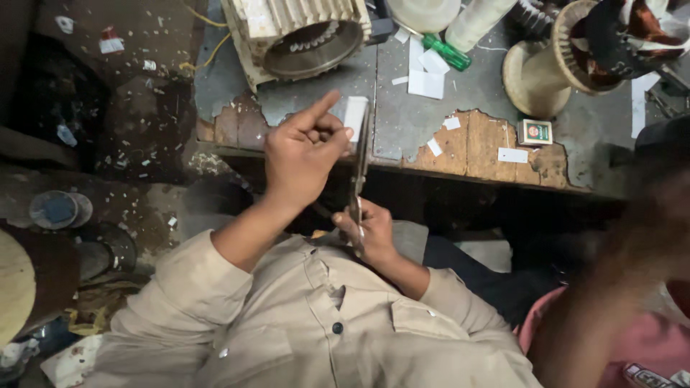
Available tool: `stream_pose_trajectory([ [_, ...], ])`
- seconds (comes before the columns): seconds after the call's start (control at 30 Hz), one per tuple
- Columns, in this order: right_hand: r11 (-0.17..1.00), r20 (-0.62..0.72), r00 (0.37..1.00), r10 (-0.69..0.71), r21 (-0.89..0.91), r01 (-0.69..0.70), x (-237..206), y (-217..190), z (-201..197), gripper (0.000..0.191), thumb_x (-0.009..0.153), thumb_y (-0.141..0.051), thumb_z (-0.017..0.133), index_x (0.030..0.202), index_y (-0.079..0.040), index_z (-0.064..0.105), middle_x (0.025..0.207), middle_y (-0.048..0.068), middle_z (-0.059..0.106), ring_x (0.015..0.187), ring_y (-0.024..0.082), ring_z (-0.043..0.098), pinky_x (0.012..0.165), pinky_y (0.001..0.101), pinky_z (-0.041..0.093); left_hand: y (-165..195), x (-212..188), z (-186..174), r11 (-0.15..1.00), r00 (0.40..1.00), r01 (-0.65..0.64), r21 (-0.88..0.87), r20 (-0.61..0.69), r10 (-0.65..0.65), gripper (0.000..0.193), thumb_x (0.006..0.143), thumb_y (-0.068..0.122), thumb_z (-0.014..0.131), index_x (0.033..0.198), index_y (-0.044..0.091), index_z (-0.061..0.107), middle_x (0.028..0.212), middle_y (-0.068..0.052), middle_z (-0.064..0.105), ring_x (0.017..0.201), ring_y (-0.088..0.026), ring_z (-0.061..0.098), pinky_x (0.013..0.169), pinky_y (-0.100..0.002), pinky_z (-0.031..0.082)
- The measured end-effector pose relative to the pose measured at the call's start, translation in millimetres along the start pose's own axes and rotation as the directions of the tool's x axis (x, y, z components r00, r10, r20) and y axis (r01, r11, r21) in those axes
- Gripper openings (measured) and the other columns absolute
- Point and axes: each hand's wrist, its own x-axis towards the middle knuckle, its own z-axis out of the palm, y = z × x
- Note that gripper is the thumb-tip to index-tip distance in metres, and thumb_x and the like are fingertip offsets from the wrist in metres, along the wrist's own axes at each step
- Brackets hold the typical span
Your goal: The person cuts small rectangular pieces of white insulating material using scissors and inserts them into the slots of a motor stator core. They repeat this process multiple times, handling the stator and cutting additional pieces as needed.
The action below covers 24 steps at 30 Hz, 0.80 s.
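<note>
I see my left hand (305, 154) pinching a thin, floppy white paper strip (355, 117); my right hand (368, 231) grips stiff scissors (358, 172) by the handles.

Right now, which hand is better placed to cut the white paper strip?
Probably the right hand: it grips the scissors by their handles, with the blades reaching up to the paper strip. The left hand is busy pinching that strip.

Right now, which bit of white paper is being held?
The bit pinched in the left hand, beside the blade of the scissors at the table edge. The other bits lie loose on the table, untouched.
</note>
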Motion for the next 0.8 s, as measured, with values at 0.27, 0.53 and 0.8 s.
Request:
stream_pose_trajectory([
  [0.27,0.982,-0.255,0.967,-0.001,-0.184,-0.047,-5.5,-95.9,-75.1,0.015,0.089,-0.017,0.080,0.092,-0.005,0.073,0.070,0.000,0.066,0.057,0.005,0.057,0.051,0.0235,0.046,28.0,33.0,-24.2,0.312,0.744,-0.602,0.735,0.374,0.554,0.013,0.078,0.002,0.077,0.085,0.004,0.066,0.096,-0.014,0.064,0.090,-0.036,0.066,0.075,-0.045,0.054],
  [0.53,0.358,-0.101,0.819,-0.564,-0.924,0.133,31.0,-152.5,-114.2,0.022,0.085,-0.010,0.083,0.104,-0.001,0.074,0.097,0.019,0.071,0.083,0.030,0.068,0.074,0.0380,0.053,25.5,5.3,-33.8,0.974,0.989,-0.030,0.224,0.147,-0.003,0.029,0.086,0.003,0.080,0.114,0.003,0.073,0.097,-0.009,0.074,0.082,-0.017,0.069,0.070,-0.030,0.057],
  [0.8,0.448,0.180,0.596,-0.782,-0.501,0.740,24.3,-150.0,-46.2,0.037,0.078,-0.004,0.090,0.110,0.000,0.070,0.113,0.019,0.071,0.104,0.028,0.073,0.088,0.0357,0.059,16.2,-12.6,-49.3,0.843,0.847,0.494,-0.215,0.336,-0.411,0.025,0.086,0.004,0.080,0.108,-0.008,0.074,0.083,-0.009,0.075,0.069,-0.012,0.070,0.062,-0.023,0.059],
])
